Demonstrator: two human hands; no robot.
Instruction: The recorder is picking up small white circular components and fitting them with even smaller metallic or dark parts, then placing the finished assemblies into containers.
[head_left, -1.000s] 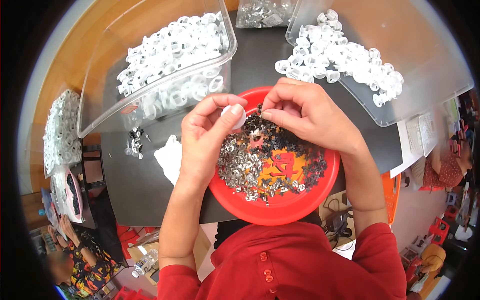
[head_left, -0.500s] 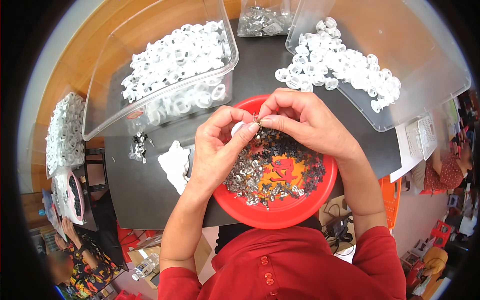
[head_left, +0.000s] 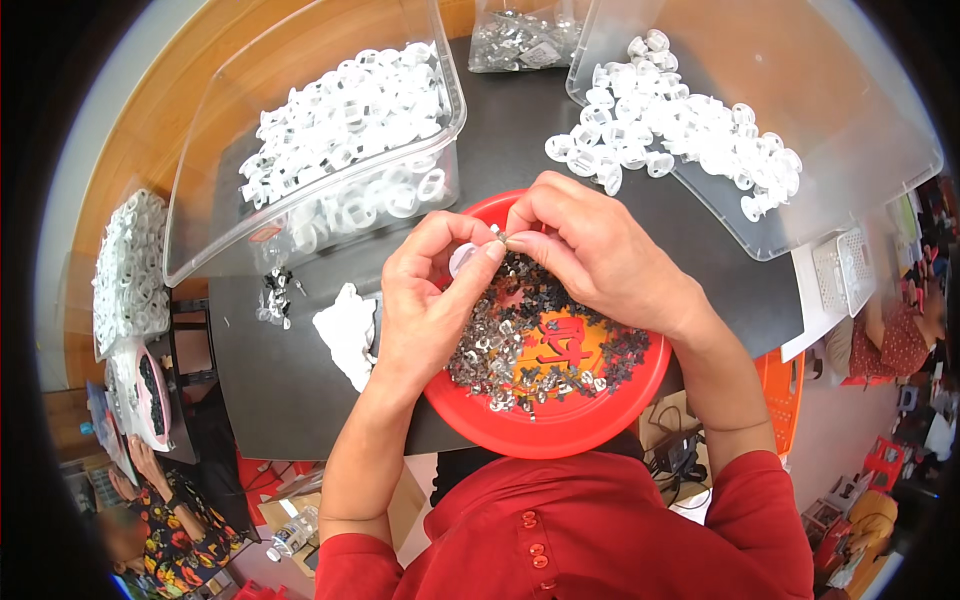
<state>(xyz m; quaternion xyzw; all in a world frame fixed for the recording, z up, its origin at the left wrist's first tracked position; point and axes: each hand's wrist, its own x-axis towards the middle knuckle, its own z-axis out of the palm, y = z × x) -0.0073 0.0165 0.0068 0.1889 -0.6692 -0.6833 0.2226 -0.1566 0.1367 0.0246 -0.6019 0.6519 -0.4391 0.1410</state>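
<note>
Above the red round tray (head_left: 545, 442), my left hand (head_left: 425, 300) is closed on a white round plastic piece (head_left: 461, 260), which shows between its fingers. My right hand (head_left: 610, 250) meets it fingertip to fingertip, pinching a tiny metal piece (head_left: 502, 238) against the left thumb and forefinger. The fingers partly hide how the two pieces fit together. Beneath my hands, the tray holds a heap of small silvery metal parts (head_left: 485, 350) on its left side and small dark parts (head_left: 628, 355) on its right and far sides.
A clear bin (head_left: 455, 160) full of white round pieces stands at the back left. Another clear bin (head_left: 840, 190) lies tipped at the right, white pieces (head_left: 620, 130) spilling out. A bag of metal parts (head_left: 525, 45), a white cloth (head_left: 347, 335) and small scraps (head_left: 277, 300) lie around. A co-worker (head_left: 185, 525) sits lower left.
Both hands have shifted slightly left, still meeting at the fingertips. The white piece shows more of its face, and the metal piece sits closer between the fingertips.
</note>
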